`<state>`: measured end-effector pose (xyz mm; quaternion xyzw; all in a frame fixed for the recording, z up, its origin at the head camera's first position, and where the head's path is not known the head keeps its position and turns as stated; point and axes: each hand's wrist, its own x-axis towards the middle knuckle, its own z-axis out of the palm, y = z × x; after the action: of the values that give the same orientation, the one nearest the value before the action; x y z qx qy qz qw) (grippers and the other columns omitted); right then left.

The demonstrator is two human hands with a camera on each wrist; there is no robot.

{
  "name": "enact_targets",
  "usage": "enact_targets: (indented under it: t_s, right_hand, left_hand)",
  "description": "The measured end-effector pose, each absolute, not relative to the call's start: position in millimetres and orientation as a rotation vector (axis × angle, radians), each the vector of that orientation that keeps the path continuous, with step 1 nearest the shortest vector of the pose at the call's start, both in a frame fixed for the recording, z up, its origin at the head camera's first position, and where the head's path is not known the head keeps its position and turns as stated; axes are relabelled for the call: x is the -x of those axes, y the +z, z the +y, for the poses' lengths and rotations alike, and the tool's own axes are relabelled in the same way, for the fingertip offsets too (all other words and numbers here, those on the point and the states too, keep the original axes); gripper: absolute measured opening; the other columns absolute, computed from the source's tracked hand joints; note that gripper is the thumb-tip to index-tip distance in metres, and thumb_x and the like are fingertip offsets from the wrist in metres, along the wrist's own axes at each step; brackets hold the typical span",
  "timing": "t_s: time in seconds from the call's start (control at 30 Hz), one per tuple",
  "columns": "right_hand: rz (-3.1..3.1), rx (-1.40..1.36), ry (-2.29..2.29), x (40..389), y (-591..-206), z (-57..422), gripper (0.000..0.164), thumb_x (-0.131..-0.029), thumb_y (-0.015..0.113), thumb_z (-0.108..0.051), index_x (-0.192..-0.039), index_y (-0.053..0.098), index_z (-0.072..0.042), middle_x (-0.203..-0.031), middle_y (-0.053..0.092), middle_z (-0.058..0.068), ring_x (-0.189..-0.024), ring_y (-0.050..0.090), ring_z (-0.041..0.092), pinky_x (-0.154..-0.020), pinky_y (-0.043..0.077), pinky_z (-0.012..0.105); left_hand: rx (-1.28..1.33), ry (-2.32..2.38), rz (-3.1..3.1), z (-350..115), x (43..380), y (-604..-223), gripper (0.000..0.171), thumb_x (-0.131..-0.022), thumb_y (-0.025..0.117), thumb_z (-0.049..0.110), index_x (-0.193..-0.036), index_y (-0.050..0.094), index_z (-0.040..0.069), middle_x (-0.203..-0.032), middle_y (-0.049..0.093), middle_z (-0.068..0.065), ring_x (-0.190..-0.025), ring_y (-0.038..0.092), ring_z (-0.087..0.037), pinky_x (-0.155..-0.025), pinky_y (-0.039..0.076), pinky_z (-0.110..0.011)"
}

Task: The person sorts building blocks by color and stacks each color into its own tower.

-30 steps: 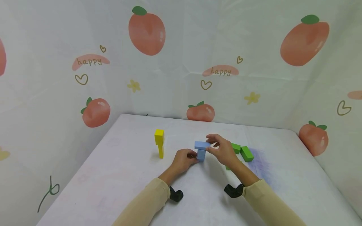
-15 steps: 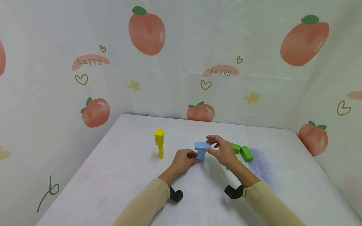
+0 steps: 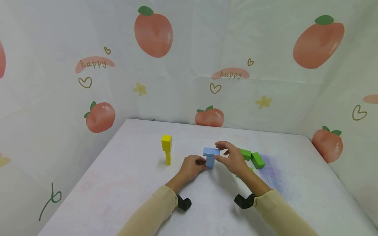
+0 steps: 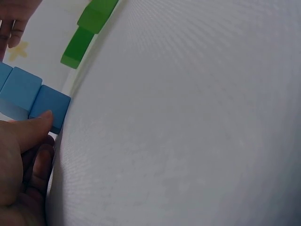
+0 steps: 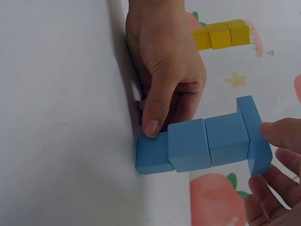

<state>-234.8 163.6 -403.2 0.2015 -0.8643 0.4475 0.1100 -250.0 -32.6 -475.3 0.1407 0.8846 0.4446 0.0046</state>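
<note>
A blue stack stands upright at mid-table: a bottom block (image 5: 153, 153), two cubes (image 5: 188, 146) above it, and a flat block (image 3: 211, 151) lying across the top. My left hand (image 3: 190, 168) holds the bottom block at the base, its thumb on one face as the left wrist view shows. At the top, my right hand (image 3: 233, 160) holds one end of the flat block between thumb and fingers. In the right wrist view, the flat block touches the upper cube (image 5: 228, 139) and overhangs it on both sides.
Left of the blue stack stands a yellow block tower (image 3: 166, 143), wider at its top. Green blocks (image 3: 258, 160) lie behind and beside my right forearm, partly covered by it. A printed fabric backdrop (image 3: 177, 82) rises behind the white table (image 3: 118, 183).
Hardly anything differs. The right thumb sits slightly lower at the end of the flat block; the left hand and the stack have stayed in place.
</note>
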Motion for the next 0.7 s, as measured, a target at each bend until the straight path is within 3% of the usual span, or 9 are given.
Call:
enact_targets:
  t_s: [0.7]
  right_hand:
    - [-2.539, -0.583, 1.334, 232.6, -405.9, 165.7, 0.049, -0.082, 0.078, -0.007, -0.126, 0.058, -0.001, -0.122, 0.062, 0.014, -0.109, 0.057, 0.028, -0.085, 0.050, 0.045]
  left_hand:
    - [-0.423, 1.405, 2.760, -32.1, 249.5, -475.0, 0.026, -0.083, 0.079, 0.014, -0.107, 0.072, 0.009, -0.092, 0.068, 0.006, -0.082, 0.058, -0.010, -0.079, 0.050, -0.028]
